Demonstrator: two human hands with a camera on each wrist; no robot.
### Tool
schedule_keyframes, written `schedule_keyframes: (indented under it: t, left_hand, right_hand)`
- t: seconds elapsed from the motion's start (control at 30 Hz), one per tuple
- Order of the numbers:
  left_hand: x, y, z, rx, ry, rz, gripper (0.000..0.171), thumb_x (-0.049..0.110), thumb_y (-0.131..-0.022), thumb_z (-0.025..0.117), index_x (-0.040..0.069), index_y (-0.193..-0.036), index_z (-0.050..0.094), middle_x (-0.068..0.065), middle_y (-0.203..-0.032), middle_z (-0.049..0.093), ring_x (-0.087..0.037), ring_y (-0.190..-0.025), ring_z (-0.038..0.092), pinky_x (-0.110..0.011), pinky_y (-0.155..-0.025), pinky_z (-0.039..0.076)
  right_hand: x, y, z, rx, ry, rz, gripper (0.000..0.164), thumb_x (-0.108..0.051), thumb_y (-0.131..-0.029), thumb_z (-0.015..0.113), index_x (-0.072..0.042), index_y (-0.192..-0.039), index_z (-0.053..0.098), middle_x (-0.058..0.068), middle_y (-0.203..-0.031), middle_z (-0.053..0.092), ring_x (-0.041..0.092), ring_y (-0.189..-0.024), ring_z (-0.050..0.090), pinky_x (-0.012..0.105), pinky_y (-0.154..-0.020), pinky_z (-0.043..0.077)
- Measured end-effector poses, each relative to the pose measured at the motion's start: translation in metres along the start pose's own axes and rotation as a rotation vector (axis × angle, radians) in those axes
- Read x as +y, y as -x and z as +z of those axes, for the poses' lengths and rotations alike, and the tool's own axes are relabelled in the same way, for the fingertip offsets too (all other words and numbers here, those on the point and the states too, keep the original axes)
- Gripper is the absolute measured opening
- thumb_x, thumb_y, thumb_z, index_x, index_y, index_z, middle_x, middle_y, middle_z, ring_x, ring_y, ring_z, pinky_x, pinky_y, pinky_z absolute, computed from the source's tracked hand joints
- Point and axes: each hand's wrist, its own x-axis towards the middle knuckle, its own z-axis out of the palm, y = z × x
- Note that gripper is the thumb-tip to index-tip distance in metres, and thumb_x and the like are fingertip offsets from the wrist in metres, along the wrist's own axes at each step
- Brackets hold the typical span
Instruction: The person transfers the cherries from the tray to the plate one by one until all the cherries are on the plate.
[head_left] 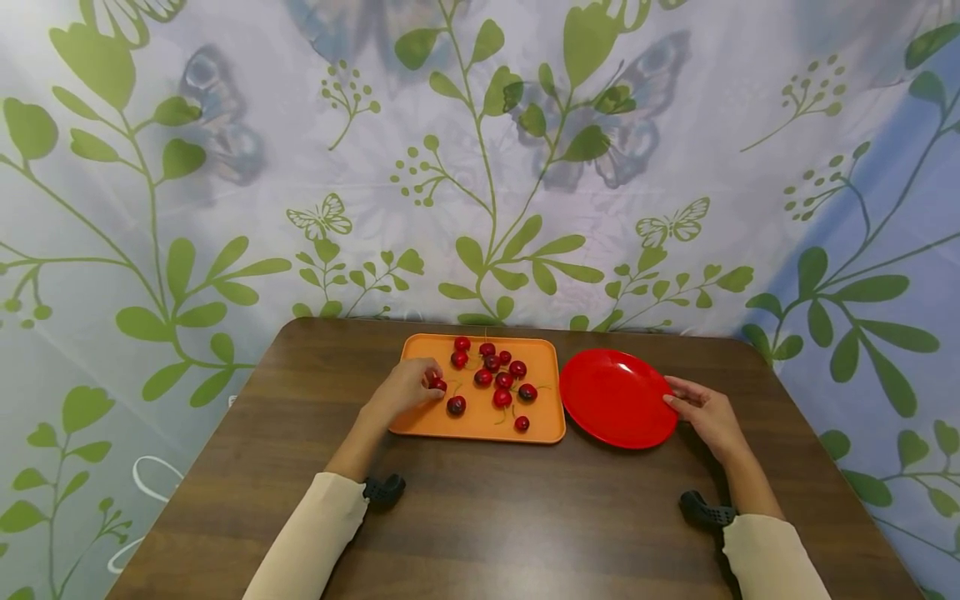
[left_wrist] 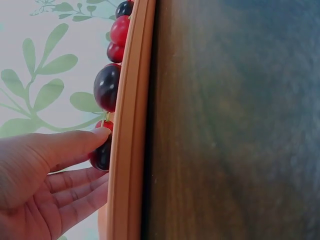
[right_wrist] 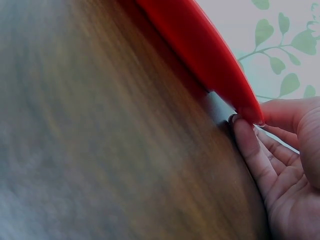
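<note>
An orange tray [head_left: 420, 425] holds several dark red cherries [head_left: 502, 398], some with thin green stems. At the tray's left side, my left hand [head_left: 405, 390] has thumb and fingers around one cherry [head_left: 438, 384]. In the left wrist view that dark cherry [left_wrist: 103, 152] shows between thumb and fingers, just behind the tray's rim [left_wrist: 131, 125]. To the right of the tray lies a round red plate [head_left: 618, 400] with nothing on it. My right hand [head_left: 708, 417] pinches the plate's right rim; in the right wrist view the rim [right_wrist: 240, 97] sits between thumb and fingers.
Tray and plate stand close together toward the back of a brown wooden table [head_left: 525, 517]. Behind the table hangs a cloth [head_left: 420, 233] printed with leaves and butterflies. Each wrist wears a black strap mount [head_left: 384, 490].
</note>
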Motion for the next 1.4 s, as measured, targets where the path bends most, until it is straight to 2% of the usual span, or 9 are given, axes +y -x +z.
schedule_keyframes:
  t: [0.2, 0.27, 0.3, 0.5, 0.6, 0.7, 1.13, 1.4]
  left_hand:
    - [-0.002, -0.002, 0.002, -0.025, -0.041, 0.0, 0.024, 0.016, -0.086, 0.083, 0.004, -0.106, 0.077, -0.006, -0.094, 0.071, -0.015, -0.077, 0.061, -0.03, -0.072, 0.054]
    - [-0.003, -0.002, 0.003, -0.022, -0.043, 0.002, 0.023, 0.017, -0.085, 0.084, 0.005, -0.104, 0.078, -0.005, -0.094, 0.071, -0.015, -0.077, 0.06, -0.03, -0.072, 0.054]
    - [-0.003, -0.002, 0.004, -0.018, -0.04, 0.004, 0.022, 0.017, -0.085, 0.084, 0.006, -0.104, 0.078, -0.005, -0.094, 0.071, -0.014, -0.077, 0.06, -0.03, -0.072, 0.054]
    - [0.0, -0.002, 0.003, 0.03, 0.043, 0.033, 0.025, 0.015, -0.085, 0.084, 0.006, -0.107, 0.078, -0.005, -0.098, 0.072, -0.015, -0.08, 0.061, -0.032, -0.073, 0.053]
    - [0.002, -0.003, 0.002, 0.064, 0.109, 0.045, 0.026, 0.014, -0.085, 0.084, 0.005, -0.109, 0.078, -0.005, -0.101, 0.072, -0.016, -0.083, 0.063, -0.032, -0.074, 0.054]
    - [0.006, -0.003, 0.001, 0.098, 0.163, 0.069, 0.026, 0.013, -0.085, 0.083, 0.005, -0.11, 0.078, -0.006, -0.103, 0.073, -0.018, -0.085, 0.066, -0.034, -0.076, 0.056]
    - [0.021, -0.001, -0.006, 0.252, 0.264, 0.145, 0.037, 0.015, -0.087, 0.082, 0.002, -0.121, 0.074, -0.012, -0.111, 0.073, -0.024, -0.086, 0.072, -0.04, -0.078, 0.06]
    - [0.032, 0.002, -0.01, 0.242, 0.341, 0.167, 0.038, 0.019, -0.088, 0.081, 0.007, -0.123, 0.074, -0.007, -0.115, 0.073, -0.018, -0.088, 0.071, -0.034, -0.079, 0.06]
  right_hand:
    - [-0.001, 0.005, 0.001, -0.001, 0.015, -0.003, 0.06, -0.027, -0.099, 0.068, 0.003, -0.147, 0.048, -0.009, -0.101, 0.068, 0.002, -0.083, 0.068, 0.021, -0.074, 0.057]
    - [0.0, 0.006, 0.001, 0.0, 0.016, -0.006, 0.061, -0.029, -0.099, 0.069, 0.003, -0.147, 0.049, -0.01, -0.1, 0.068, 0.002, -0.083, 0.068, 0.021, -0.074, 0.057]
    - [0.001, 0.006, 0.001, -0.002, 0.018, -0.008, 0.061, -0.028, -0.099, 0.068, 0.003, -0.147, 0.048, -0.007, -0.102, 0.069, 0.002, -0.083, 0.068, 0.021, -0.074, 0.057]
    - [-0.031, 0.02, 0.004, -0.014, -0.009, -0.003, 0.055, -0.015, -0.1, 0.067, 0.009, -0.145, 0.048, 0.01, -0.107, 0.069, 0.002, -0.08, 0.068, 0.023, -0.073, 0.058]
    - [-0.037, 0.021, 0.004, -0.014, -0.025, -0.008, 0.054, -0.013, -0.099, 0.067, 0.011, -0.144, 0.048, 0.004, -0.102, 0.07, 0.003, -0.079, 0.068, 0.023, -0.072, 0.058]
    - [-0.037, 0.021, 0.003, -0.015, -0.03, -0.007, 0.054, -0.012, -0.099, 0.066, 0.012, -0.144, 0.047, 0.002, -0.102, 0.071, 0.003, -0.079, 0.068, 0.023, -0.072, 0.058]
    - [-0.039, 0.02, 0.003, -0.01, -0.038, -0.011, 0.055, -0.012, -0.099, 0.067, 0.013, -0.143, 0.047, 0.002, -0.101, 0.07, 0.004, -0.078, 0.068, 0.023, -0.07, 0.058]
    - [-0.041, 0.021, 0.004, -0.003, -0.033, -0.006, 0.055, -0.014, -0.098, 0.069, 0.011, -0.143, 0.049, -0.002, -0.098, 0.069, 0.003, -0.077, 0.068, 0.023, -0.07, 0.058]
